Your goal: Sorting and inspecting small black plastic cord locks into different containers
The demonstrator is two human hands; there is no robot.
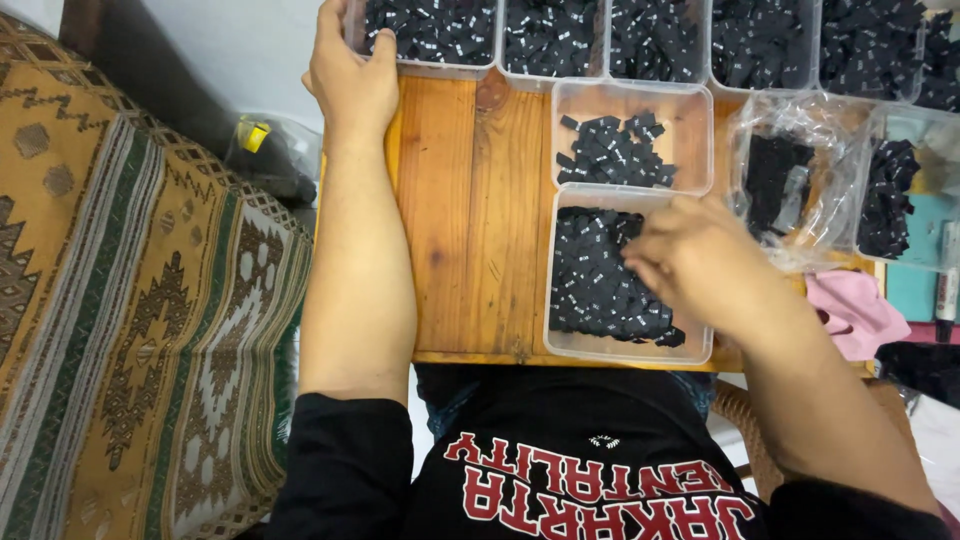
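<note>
Head view, left hand: the left hand (350, 80) grips the near-left corner of a clear tub (425, 35) of small black fabric labels, thumb hooked over the rim, fingers wrapped round the outer wall — closed on the tub.
Head view, right hand: the right hand (690, 255) reaches into the near clear tub (625, 270), fingertips down among the black labels (590, 285). It is blurred, so I cannot tell whether the fingers are pinched on a label or loose.
Where the labels are: the near tub is well filled; the tub just behind it (632, 135) holds a thinner scatter; a row of fuller tubs runs along the far edge of the wooden board (470, 220).
Alongside: clear plastic bags (800, 180) with more black pieces lie to the right, a pink cloth (855, 310) near them, and a patterned woven cloth (130, 300) to the left.
Doing it well: as I judge it, steady the far tub with the left hand — and pick with the fingertips rather than scooping, so single labels come away cleanly and none spill over the low rim.
</note>
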